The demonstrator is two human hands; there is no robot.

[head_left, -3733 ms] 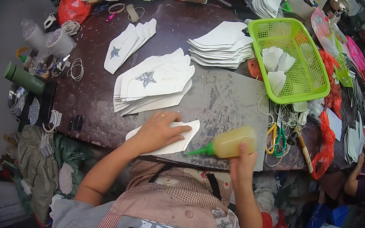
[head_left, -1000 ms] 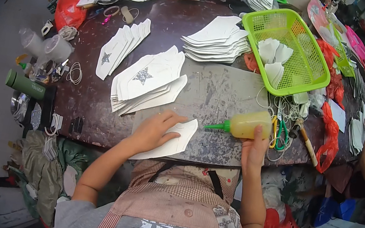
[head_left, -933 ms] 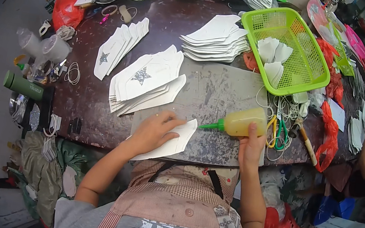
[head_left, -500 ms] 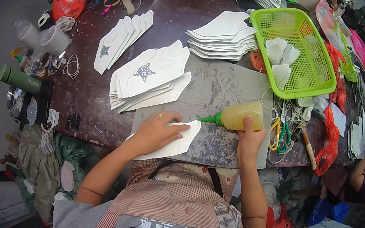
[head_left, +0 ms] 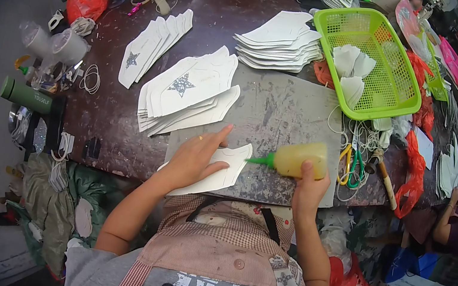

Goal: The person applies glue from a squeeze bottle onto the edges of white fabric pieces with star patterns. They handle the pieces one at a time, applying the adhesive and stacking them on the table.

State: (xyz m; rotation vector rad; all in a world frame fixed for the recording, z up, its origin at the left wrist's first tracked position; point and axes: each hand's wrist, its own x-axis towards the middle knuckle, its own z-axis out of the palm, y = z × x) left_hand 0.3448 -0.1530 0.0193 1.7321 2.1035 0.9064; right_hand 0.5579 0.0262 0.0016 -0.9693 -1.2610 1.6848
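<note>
One white cut panel (head_left: 230,166), lower centre of frame, beneath left hand (head_left: 189,161), grip spread; one green-nozzled squeeze bottle (head_left: 293,157), clasped in right hand's (head_left: 311,188) grip, where oversqueezing could blot the panel's edge.

The left hand (head_left: 192,162) spreads palm-down, the right hand (head_left: 310,192) curled.
</note>
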